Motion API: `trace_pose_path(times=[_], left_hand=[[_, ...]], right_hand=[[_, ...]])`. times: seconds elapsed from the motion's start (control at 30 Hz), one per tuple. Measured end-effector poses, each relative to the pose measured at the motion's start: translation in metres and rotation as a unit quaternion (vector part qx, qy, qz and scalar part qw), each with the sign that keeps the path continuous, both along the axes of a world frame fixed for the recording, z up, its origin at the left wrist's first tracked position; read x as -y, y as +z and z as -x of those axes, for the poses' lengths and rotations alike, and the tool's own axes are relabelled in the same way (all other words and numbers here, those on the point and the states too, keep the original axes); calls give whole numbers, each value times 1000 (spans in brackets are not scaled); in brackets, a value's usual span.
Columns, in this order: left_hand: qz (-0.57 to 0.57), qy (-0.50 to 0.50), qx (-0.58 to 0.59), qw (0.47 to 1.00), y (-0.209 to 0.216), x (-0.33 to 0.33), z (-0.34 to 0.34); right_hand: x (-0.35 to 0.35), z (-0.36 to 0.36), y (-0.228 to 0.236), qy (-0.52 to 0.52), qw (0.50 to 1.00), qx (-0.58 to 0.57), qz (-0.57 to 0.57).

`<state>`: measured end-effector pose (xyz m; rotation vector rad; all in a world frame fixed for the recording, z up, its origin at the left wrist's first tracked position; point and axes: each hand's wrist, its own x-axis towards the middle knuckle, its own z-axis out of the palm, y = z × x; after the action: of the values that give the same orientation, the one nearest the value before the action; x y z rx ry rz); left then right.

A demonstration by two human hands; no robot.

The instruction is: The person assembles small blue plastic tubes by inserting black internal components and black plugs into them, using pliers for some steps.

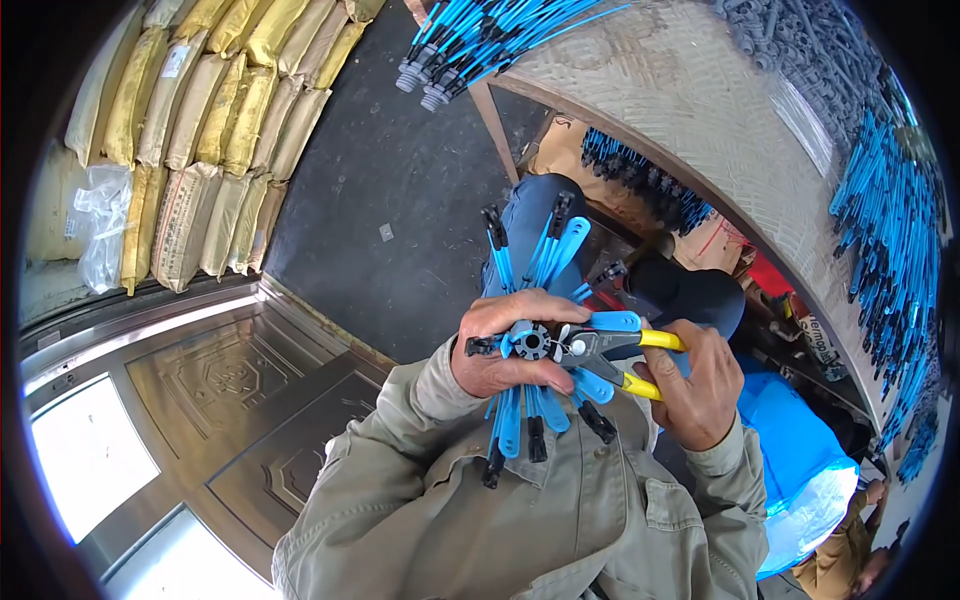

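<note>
My left hand (485, 335) is closed around a round black hub (531, 341) with a hole in its middle, held above my lap. Blue plastic arms (567, 245) fan out from the hub on several sides, some with rounded flat ends and some with black tips. My right hand (708, 385) grips pliers (600, 347) with yellow handles. Their jaws meet the right side of the hub, between my left thumb and fingers. A thin silvery wire (572, 338) shows at the jaws; its exact hold there is too small to make out.
A worktable (640, 75) curves along the right, bearing grey plastic parts (800, 45) and piled blue-and-black pieces (880, 240). Another bundle (470, 45) overhangs its far left corner. Stacked sacks (190, 140) stand far left, a panelled metal door (240, 390) nearer. A blue bag (800, 430) and another person (845, 555) are at right.
</note>
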<state>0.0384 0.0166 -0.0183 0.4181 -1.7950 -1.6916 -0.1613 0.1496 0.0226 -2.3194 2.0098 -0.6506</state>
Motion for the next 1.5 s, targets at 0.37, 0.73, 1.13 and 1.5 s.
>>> trace_pose_path(times=[0.37, 0.73, 1.13, 1.5], left_hand=[[-9, 28, -12, 999, -12, -1, -7], [20, -21, 7, 1000, -13, -5, -2], [74, -64, 2, 995, 2, -2, 6], [51, -175, -18, 983, 2, 5, 0]], right_hand=[[8, -2, -53, 56, 994, 92, -4], [-15, 26, 10, 135, 937, 203, -251], [-18, 21, 2, 98, 982, 25, -162], [15, 56, 64, 159, 798, 338, -473]])
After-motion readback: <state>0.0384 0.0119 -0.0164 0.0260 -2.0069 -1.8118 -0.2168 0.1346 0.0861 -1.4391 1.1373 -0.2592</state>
